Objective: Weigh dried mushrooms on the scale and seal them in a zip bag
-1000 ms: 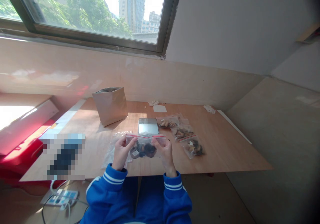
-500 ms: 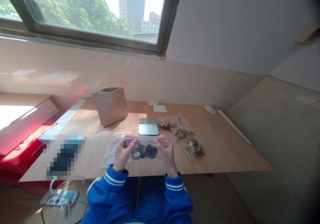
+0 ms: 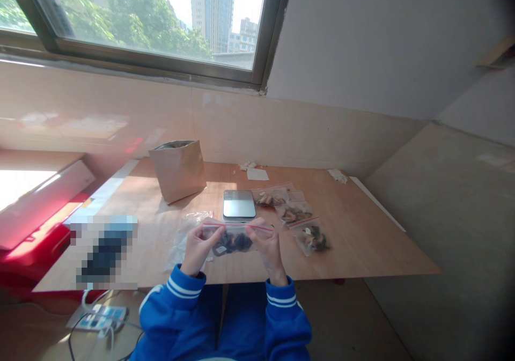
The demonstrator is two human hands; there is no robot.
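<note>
Both hands hold one clear zip bag (image 3: 235,237) with a red seal strip and dark pieces inside, just above the near edge of the wooden table (image 3: 354,243). My left hand (image 3: 197,248) grips its left end, my right hand (image 3: 267,245) its right end, thumbs along the top strip. Directly behind the bag lies a small flat scale (image 3: 238,204). To the right of it sit three filled zip bags (image 3: 295,213) in a slanting row. Empty clear bags (image 3: 183,232) lie under my left hand.
An open brown paper pouch (image 3: 178,169) stands at the back left of the table. Scraps of white paper (image 3: 257,174) lie near the wall. A red box (image 3: 28,243) sits left of the table, and a power strip with cables (image 3: 98,318) lies on the floor.
The bag has tilted flatter and dropped slightly between my hands; my fingers have shifted along its seal strip. Everything on the table stayed put.
</note>
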